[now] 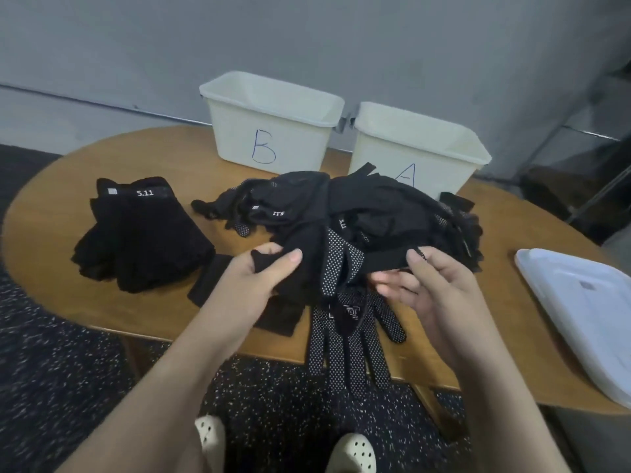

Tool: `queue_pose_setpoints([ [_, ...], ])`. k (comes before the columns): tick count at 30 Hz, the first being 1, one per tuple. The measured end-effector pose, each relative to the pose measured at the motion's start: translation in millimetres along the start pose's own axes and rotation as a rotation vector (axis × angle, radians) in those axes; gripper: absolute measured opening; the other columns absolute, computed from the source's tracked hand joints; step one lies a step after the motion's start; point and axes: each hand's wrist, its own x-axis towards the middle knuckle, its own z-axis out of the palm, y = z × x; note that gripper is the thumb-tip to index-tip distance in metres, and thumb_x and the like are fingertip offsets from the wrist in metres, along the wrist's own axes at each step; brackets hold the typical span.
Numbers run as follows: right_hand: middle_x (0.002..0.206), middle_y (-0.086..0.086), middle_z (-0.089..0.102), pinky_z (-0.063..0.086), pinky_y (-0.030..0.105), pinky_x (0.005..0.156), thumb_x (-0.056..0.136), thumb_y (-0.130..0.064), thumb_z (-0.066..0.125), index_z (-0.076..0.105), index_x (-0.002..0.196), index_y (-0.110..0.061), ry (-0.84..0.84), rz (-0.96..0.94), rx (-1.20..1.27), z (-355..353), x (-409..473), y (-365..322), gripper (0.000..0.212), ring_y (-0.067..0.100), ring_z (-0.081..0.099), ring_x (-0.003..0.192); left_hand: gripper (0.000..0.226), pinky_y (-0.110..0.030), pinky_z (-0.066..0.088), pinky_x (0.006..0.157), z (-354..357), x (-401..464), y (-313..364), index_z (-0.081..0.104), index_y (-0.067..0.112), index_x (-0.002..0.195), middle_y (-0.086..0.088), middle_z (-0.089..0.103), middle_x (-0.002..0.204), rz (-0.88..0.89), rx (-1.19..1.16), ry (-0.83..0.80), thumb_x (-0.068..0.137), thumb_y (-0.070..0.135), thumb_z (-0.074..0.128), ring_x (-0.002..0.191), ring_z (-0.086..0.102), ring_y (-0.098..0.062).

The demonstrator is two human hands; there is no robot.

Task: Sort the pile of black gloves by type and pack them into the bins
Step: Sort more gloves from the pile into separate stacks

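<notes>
Your left hand (264, 268) pinches a plain black glove end between thumb and fingers; your right hand (421, 278) pinches a black cuff band at the near edge of the heap. Both are clamped on fabric at the front of the pile.

Step in hand: sorting, with a glove being drawn out of the heap. Nothing appears packed yet, though the bin floors are hidden from this angle. Next move, as I judge it: lift your glove clear of the tangle, read its type, then lay it with its like.

Items, largest first:
- Round wooden table (170, 322), bearing all below.
- Bin B (273, 131) and bin A (420, 145), cream, side by side at the far edge, just behind the heap.
- White lid (580, 312), far right.
- Unsorted pile of black gloves (358, 206), mid-table, limp, interlaced.
- Sorted stack marked 5.11 (143, 233), left, well apart from the pile.
- Dotted-grip glove (351, 339), fingers hanging over the near edge.
</notes>
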Motion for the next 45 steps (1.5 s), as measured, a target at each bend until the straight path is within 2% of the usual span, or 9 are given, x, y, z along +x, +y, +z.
queue_pose_setpoints([
  [4,0.093,0.018,0.074,0.064,0.039,0.082,0.099,-0.017,0.056,0.065,0.093,-0.005,0.004,0.084,0.028,-19.7,7.4,22.7,0.016,0.040,0.074,0.098,0.015,-0.043,0.059,0.085,-2.6,2.6,2.6,0.075,0.013,0.090,-0.007,0.078,0.095,0.085,0.131,0.095,0.097,0.024,0.067,0.091,0.075,-0.022],
  [9,0.105,0.009,0.076,0.055,0.048,0.101,0.096,-0.023,0.065,0.068,0.102,-0.009,0.003,-0.025,-0.192,-23.7,9.4,30.6,0.016,0.029,0.073,0.107,0.011,-0.024,0.057,0.072,5.6,0.6,6.1,0.076,0.009,0.099,-0.005,0.079,0.094,0.186,0.167,0.120,0.096,0.016,0.068,0.089,0.075,-0.018],
  [13,0.126,-0.014,0.068,0.043,0.019,0.109,0.088,-0.036,0.076,0.061,0.132,-0.024,-0.050,-0.250,-0.623,-9.4,1.7,33.7,0.048,-0.003,0.059,0.123,0.010,-0.027,0.059,0.069,18.3,-5.5,6.9,0.078,0.017,0.095,0.002,0.077,0.087,0.216,0.282,0.038,0.096,0.017,0.068,0.084,0.074,-0.014],
  [18,0.130,-0.017,0.065,0.039,0.018,0.111,0.091,-0.028,0.075,0.056,0.142,-0.029,-0.276,-0.276,-0.681,7.9,6.1,38.8,0.054,-0.001,0.055,0.128,0.018,-0.039,0.045,0.053,32.4,-17.1,4.0,0.077,0.019,0.086,-0.004,0.070,0.069,0.183,0.326,-0.058,0.098,0.025,0.064,0.060,0.059,-0.025],
  [22,0.093,-0.008,0.074,0.053,0.024,0.083,0.095,-0.013,0.071,0.075,0.097,-0.019,-0.279,-0.255,-0.637,8.2,4.0,34.2,0.007,0.007,0.068,0.091,0.025,-0.041,0.052,0.061,34.3,-23.2,2.1,0.076,0.016,0.084,-0.009,0.074,0.078,0.208,0.236,0.023,0.089,0.038,0.066,0.070,0.066,-0.021],
  [30,0.091,-0.002,0.076,0.056,0.033,0.082,0.099,-0.011,0.066,0.075,0.094,-0.021,-0.162,-0.303,-0.396,6.8,0.1,22.0,0.014,0.012,0.070,0.086,0.035,-0.055,0.046,0.111,30.1,-18.3,-3.0,0.076,0.014,0.118,-0.004,0.076,0.120,-0.007,0.176,-0.124,0.088,0.031,0.077,0.118,0.069,-0.025],
  [36,0.101,0.009,0.078,0.058,0.030,0.082,0.100,-0.003,0.060,0.074,0.102,-0.009,-0.276,-0.008,-0.047,-1.2,-11.4,15.6,0.016,0.019,0.074,0.094,0.030,-0.030,0.056,0.077,37.5,-20.4,3.1,0.067,-0.009,0.109,-0.013,0.075,0.101,0.018,-0.016,-0.081,0.100,0.019,0.061,0.090,0.071,-0.020],
  [42,0.109,0.011,0.077,0.061,0.035,0.075,0.093,-0.003,0.066,0.070,0.118,-0.010,-0.457,0.109,-0.142,-19.1,-12.5,15.5,0.027,0.023,0.074,0.096,0.019,-0.063,0.049,0.096,39.7,-20.0,2.4,0.073,0.004,0.113,-0.021,0.074,0.114,0.082,0.107,-0.071,0.101,0.014,0.062,0.103,0.068,-0.033],
  [45,0.108,0.009,0.078,0.060,0.031,0.069,0.085,-0.016,0.072,0.069,0.123,-0.012,-0.500,0.164,-0.170,-22.7,-8.5,17.2,0.038,0.022,0.075,0.093,0.019,-0.072,0.048,0.088,41.1,-20.2,2.9,0.077,0.014,0.110,-0.025,0.073,0.110,0.068,0.170,-0.098,0.103,0.017,0.059,0.094,0.067,-0.048],
])
